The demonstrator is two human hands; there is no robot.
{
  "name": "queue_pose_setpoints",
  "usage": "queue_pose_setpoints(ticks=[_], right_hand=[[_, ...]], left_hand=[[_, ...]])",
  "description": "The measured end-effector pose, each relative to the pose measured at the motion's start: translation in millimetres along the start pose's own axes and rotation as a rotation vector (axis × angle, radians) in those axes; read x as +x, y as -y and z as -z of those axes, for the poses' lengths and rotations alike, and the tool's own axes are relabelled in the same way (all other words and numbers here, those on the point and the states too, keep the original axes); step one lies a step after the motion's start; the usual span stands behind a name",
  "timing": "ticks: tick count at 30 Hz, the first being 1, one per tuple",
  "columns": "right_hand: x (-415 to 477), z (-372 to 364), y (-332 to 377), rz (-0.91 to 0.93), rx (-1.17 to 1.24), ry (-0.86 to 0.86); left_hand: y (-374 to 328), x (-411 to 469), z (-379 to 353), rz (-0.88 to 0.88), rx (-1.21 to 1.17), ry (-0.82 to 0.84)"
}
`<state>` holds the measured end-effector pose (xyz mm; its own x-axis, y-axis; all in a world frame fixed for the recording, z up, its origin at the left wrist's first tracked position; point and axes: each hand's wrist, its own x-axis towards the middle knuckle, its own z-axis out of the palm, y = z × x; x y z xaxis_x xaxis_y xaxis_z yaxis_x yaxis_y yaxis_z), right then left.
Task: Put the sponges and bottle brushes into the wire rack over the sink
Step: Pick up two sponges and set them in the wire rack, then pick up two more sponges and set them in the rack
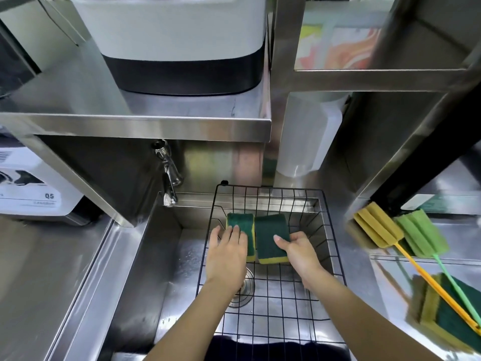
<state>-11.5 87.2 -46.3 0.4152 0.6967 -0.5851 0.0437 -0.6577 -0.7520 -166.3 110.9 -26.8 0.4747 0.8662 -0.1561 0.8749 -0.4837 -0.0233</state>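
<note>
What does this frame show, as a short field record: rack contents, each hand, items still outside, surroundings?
rack: black wire rack set over the sink
in rack: left sponge, right sponge, side by side, green faces up
left hand: flat on left sponge
right hand: gripping right sponge's edge
still outside: yellow bottle brush, green bottle brush, third sponge, all on counter at right
tap: behind sink, no water visible
progress: brushes and one sponge remain
</note>
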Motion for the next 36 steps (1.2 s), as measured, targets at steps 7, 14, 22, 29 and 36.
queue_pose_setpoints(ticks=[7,14,22,29,36], right_hand=[[8,0,-3,0.035,-0.236,-0.01],[-4,1,5,0.072,-0.278,-0.025],[-46,51,23,0.244,-0.223,-0.217],[-77,145,-10,0.257,-0.277,-0.517],[-89,220,-81,0.057,-0.315,-0.656]], left_hand=[[1,-1,1,-0.016,0.009,0.012],[0,-2,8,0.003,-0.144,-0.007],[-45,7,42,-0.089,-0.491,-0.075],[-148,-5,70,-0.259,-0.68,-0.062],[-243,-19,47,-0.237,-0.893,0.197]])
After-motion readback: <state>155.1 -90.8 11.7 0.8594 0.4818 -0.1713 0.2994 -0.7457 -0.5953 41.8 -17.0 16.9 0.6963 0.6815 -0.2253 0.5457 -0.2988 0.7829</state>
